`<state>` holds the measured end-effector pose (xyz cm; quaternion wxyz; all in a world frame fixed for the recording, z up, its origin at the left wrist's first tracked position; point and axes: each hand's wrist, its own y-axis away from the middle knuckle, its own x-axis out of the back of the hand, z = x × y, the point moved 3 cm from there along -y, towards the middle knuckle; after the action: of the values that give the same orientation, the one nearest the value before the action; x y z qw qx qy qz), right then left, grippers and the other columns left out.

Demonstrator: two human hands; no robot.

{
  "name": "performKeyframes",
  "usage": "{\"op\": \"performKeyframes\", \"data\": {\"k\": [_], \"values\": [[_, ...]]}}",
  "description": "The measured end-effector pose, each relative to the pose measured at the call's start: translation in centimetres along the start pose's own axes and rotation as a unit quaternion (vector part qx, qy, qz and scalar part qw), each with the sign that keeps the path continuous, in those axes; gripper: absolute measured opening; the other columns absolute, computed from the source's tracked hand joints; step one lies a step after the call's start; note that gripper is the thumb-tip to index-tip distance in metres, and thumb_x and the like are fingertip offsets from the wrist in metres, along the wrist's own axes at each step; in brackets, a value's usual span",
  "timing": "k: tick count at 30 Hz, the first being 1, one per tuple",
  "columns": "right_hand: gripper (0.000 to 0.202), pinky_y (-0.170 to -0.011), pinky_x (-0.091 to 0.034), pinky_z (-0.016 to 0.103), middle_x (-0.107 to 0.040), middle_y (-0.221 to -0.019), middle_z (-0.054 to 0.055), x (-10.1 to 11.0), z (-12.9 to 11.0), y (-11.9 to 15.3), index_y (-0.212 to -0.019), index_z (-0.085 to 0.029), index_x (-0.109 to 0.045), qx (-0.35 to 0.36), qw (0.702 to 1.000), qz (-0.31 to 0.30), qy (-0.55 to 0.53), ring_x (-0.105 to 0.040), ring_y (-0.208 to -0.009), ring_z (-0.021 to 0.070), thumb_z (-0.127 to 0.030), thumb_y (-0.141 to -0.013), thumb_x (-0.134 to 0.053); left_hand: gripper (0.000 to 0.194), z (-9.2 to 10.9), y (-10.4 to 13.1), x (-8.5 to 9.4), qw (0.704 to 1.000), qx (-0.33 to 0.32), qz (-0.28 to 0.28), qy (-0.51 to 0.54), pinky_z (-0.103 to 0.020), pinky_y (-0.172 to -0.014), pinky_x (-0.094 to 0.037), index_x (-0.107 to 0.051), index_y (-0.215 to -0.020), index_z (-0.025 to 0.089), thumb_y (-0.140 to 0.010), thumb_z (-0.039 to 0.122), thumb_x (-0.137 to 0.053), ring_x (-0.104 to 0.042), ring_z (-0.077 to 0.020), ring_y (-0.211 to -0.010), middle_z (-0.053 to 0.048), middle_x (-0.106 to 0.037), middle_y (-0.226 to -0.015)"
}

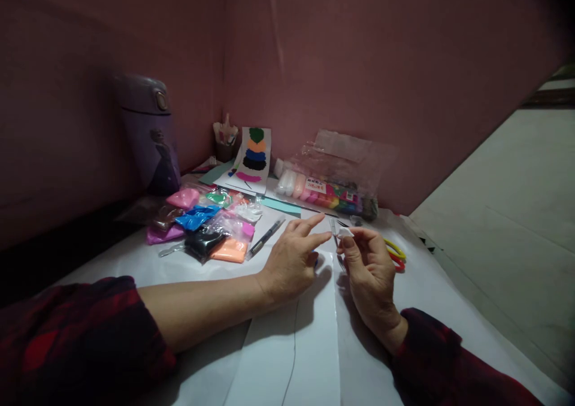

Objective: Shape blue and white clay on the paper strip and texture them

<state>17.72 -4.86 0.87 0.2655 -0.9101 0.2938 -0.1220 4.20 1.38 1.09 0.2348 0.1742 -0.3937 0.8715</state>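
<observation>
My right hand (369, 269) is closed in a pinch on a small white piece (345, 233); whether it is paper or clay I cannot tell. Beside it, my left hand (291, 261) hovers over a white sheet (309, 346) with a thin drawn line. Its index and middle fingers stretch toward the white piece, while the other fingers are partly hidden. A bit of blue (316, 258) peeks out beneath that hand. Behind the fingertips lies a thin metal tool (333, 227), partly covered. Scissors with yellow and red handles (397, 256) are behind my right hand.
Several colourful clay packets (197, 217) lie at left, near a black pen (266, 237). A purple bottle (150, 136) stands behind them. Farther back are a painted card (265, 181), a cup of tools (224, 148) and a clear bag of clay (330, 187) against the pink wall.
</observation>
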Motion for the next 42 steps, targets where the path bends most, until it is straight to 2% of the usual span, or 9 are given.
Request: {"op": "performKeyframes", "data": {"k": [4,7,14,22,28,33,36,39,42], "values": [[0.023,-0.065,-0.046,0.026,-0.059,-0.090,0.002,0.0,0.0,0.0,-0.101,-0.021,-0.058,0.021,1.000,0.004,0.020,-0.056,-0.076,0.0132,-0.038,-0.088,-0.065,0.033,0.2,0.0,-0.1,0.999,-0.034,-0.019,0.007,-0.049,-0.103,-0.045,-0.078,-0.087,0.017,-0.070,-0.002,-0.056,-0.049,-0.0288,-0.120,-0.009,-0.053,-0.144],[0.015,-0.064,-0.046,0.026,-0.059,-0.093,0.003,0.0,-0.4,0.0,-0.098,-0.021,-0.060,0.085,0.994,-0.017,0.059,-0.057,-0.081,0.0146,-0.034,-0.090,-0.062,0.023,0.4,-0.1,-0.1,0.996,-0.050,-0.048,0.048,-0.047,-0.101,-0.045,-0.077,-0.068,0.019,-0.070,0.001,-0.061,-0.053,-0.0273,-0.115,-0.007,-0.062,-0.135],[0.005,-0.058,-0.044,0.025,-0.056,-0.095,0.003,0.0,-1.1,0.4,-0.092,-0.022,-0.063,0.180,0.975,-0.045,0.122,-0.055,-0.076,0.0130,-0.023,-0.087,-0.066,0.031,0.9,-0.3,-0.1,0.987,-0.064,-0.076,0.124,-0.040,-0.100,-0.045,-0.071,-0.054,0.021,-0.066,-0.006,-0.060,-0.057,-0.0225,-0.107,-0.005,-0.074,-0.094],[0.004,-0.060,-0.044,0.025,-0.054,-0.092,0.001,0.1,-0.9,0.3,-0.096,-0.022,-0.060,0.138,0.986,-0.025,0.089,-0.052,-0.072,0.0112,-0.024,-0.092,-0.060,0.036,0.4,-0.4,0.0,0.979,0.045,-0.074,0.183,-0.044,-0.105,-0.041,-0.075,-0.058,0.022,-0.063,-0.007,-0.054,-0.054,-0.0238,-0.113,-0.003,-0.068,-0.125],[0.004,-0.055,-0.042,0.025,-0.056,-0.094,0.002,-0.4,-1.0,0.4,-0.091,-0.022,-0.065,0.172,0.973,-0.068,0.135,-0.054,-0.073,0.0121,-0.021,-0.087,-0.067,0.034,0.7,-0.4,0.0,0.976,0.022,-0.097,0.196,-0.037,-0.098,-0.045,-0.072,-0.052,0.021,-0.063,-0.007,-0.056,-0.056,-0.0214,-0.101,-0.005,-0.074,-0.084],[0.005,-0.061,-0.046,0.027,-0.055,-0.092,0.002,0.0,-1.0,0.3,-0.090,-0.021,-0.061,0.154,0.982,-0.012,0.105,-0.055,-0.077,0.0138,-0.025,-0.090,-0.063,0.031,0.7,-0.5,0.0,0.972,0.032,-0.100,0.209,-0.041,-0.101,-0.043,-0.071,-0.050,0.021,-0.067,-0.002,-0.058,-0.055,-0.0227,-0.106,-0.003,-0.073,-0.113],[0.005,-0.058,-0.044,0.025,-0.055,-0.094,0.002,-0.1,-1.0,0.3,-0.092,-0.021,-0.063,0.167,0.978,-0.041,0.120,-0.054,-0.075,0.0130,-0.024,-0.088,-0.065,0.033,0.6,-0.5,0.0,0.973,0.035,-0.094,0.208,-0.041,-0.100,-0.044,-0.073,-0.052,0.021,-0.064,-0.004,-0.055,-0.057,-0.0223,-0.103,-0.004,-0.076,-0.101],[0.004,-0.055,-0.041,0.025,-0.056,-0.091,0.001,-0.2,-0.8,0.3,-0.089,-0.021,-0.064,0.144,0.978,-0.063,0.134,-0.052,-0.072,0.0122,-0.025,-0.088,-0.066,0.038,0.5,-0.5,0.1,0.974,0.048,-0.083,0.206,-0.040,-0.101,-0.044,-0.077,-0.061,0.022,-0.061,-0.006,-0.052,-0.060,-0.0223,-0.105,-0.005,-0.076,-0.099],[0.008,-0.063,-0.042,0.026,-0.055,-0.089,0.000,0.2,-0.5,0.4,-0.093,-0.022,-0.061,0.110,0.989,-0.025,0.091,-0.052,-0.075,0.0129,-0.030,-0.092,-0.060,0.045,0.2,-0.5,0.2,0.973,0.090,-0.058,0.203,-0.042,-0.106,-0.042,-0.080,-0.078,0.022,-0.060,-0.005,-0.050,-0.060,-0.0239,-0.114,-0.007,-0.070,-0.121]]}}
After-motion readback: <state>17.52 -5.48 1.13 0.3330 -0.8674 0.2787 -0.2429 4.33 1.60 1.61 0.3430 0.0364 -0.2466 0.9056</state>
